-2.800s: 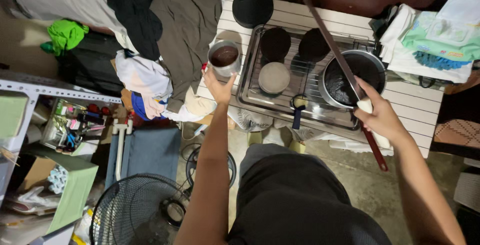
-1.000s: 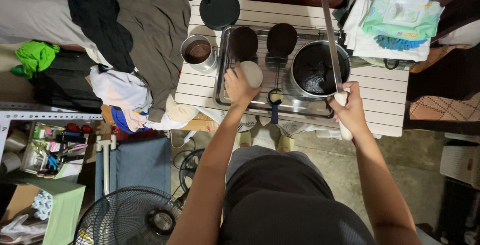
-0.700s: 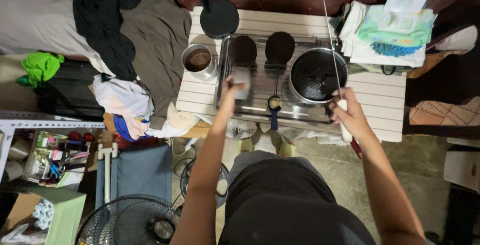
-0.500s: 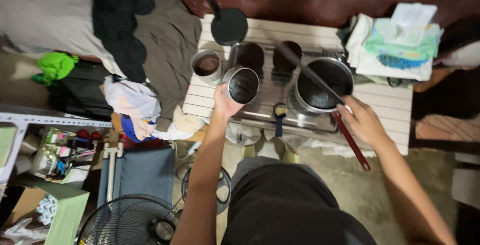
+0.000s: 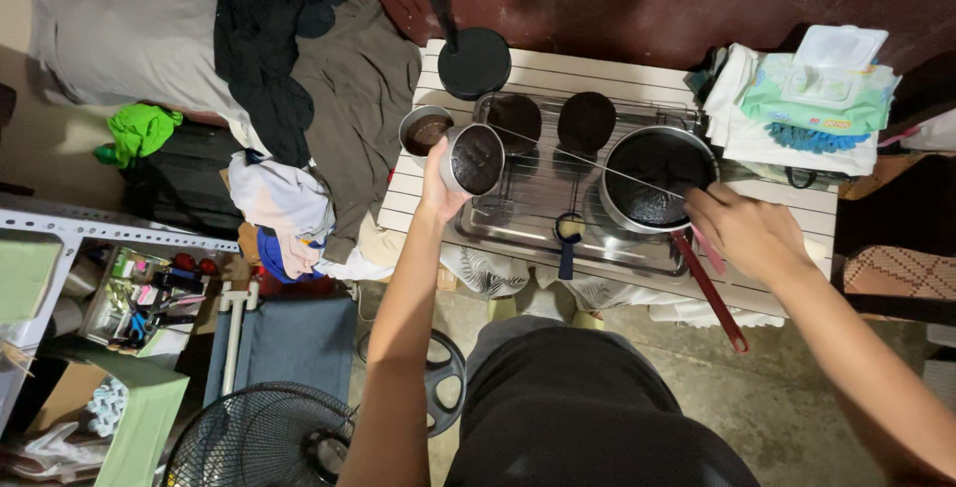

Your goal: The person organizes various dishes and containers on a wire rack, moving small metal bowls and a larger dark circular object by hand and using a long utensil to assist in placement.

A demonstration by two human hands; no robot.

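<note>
So the left hand has its grip wrapped around a small metal cup, tipped so you can see right inside: dark brown stuff coating the bottom. It's held over the left edge of the wire rack, which sits in a steel tray on the white slatted table. Just beside it to the left stands a second metal cup, upright, also with something dark brown in it.

The right hand is closed around a thin stick that stretches left across the pot and rack toward the held cup. The hand sits at the near rim of a steel pot with a red handle pointing toward the person. The pot's got a dark, almost black mix inside.

Two dark round pieces lie at the back of the rack, and a small spoon with a blue handle rests near the front. A black round lamp base stands behind. Folded cloths and a wipes pack are stacked at the right end of the table.
</note>
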